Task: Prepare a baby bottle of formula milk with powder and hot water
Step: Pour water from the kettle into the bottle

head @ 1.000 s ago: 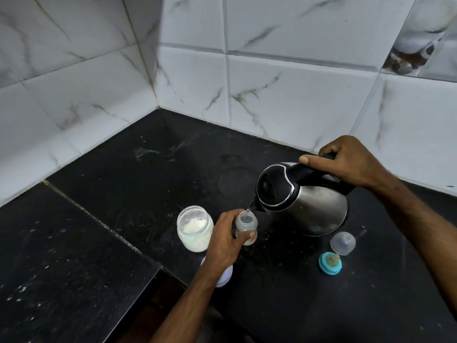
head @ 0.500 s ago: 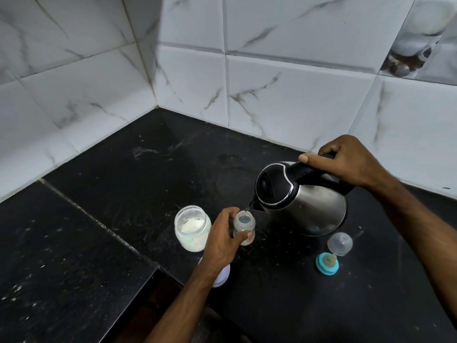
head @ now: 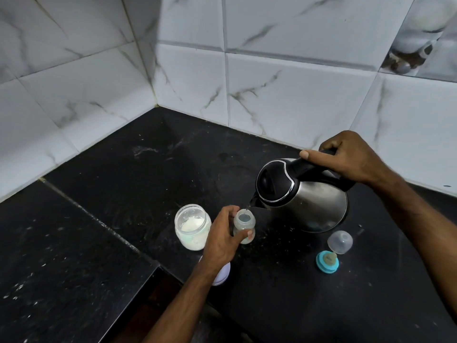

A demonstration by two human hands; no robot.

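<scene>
Pouring steel kettle (head: 310,199) over clear bottle (head: 243,225); glossy black counter (head: 148,174).

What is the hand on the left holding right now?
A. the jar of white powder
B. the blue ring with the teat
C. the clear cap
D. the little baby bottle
D. The left hand is wrapped around the little baby bottle, steadying it under the spout of the kettle, while the jar of powder, the blue ring and the clear cap sit untouched on the counter.
</scene>
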